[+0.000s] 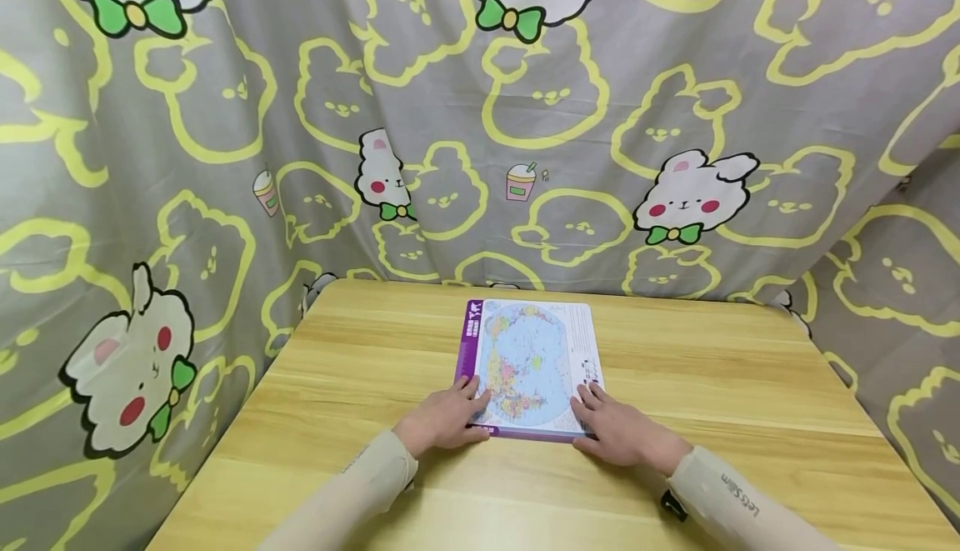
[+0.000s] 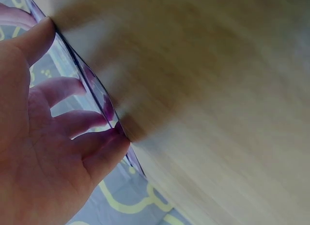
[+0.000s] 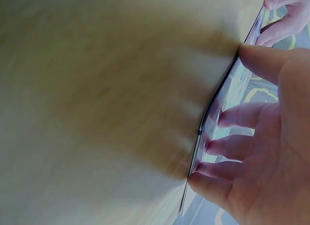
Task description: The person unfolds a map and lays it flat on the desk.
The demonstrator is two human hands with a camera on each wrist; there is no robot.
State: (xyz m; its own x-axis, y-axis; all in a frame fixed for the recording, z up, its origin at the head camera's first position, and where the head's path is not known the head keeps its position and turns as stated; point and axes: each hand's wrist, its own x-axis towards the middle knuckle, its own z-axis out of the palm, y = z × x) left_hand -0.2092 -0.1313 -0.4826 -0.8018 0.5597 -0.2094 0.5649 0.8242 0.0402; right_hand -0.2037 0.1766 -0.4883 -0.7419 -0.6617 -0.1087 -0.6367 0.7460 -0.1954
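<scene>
A flat world map (image 1: 536, 359) with a purple strip along its left side lies sideways on the wooden table. It looks like thin layers, with a dark edge and a narrow gap between them in both wrist views. My left hand (image 1: 444, 415) rests at its near left corner, fingers spread over the side and thumb at the near edge. At the near right corner rests my right hand (image 1: 618, 428), its fingertips on the map's margin and its thumb by the near edge. Fairly straight fingers show on the left hand (image 2: 58, 118) and the right hand (image 3: 261, 147).
The light wooden table (image 1: 360, 351) reaches back to a grey curtain (image 1: 450, 101) with yellow outlines and white rabbits. More curtain hangs at the left and right. A small black object (image 1: 673, 505) shows under the right sleeve (image 1: 738, 497).
</scene>
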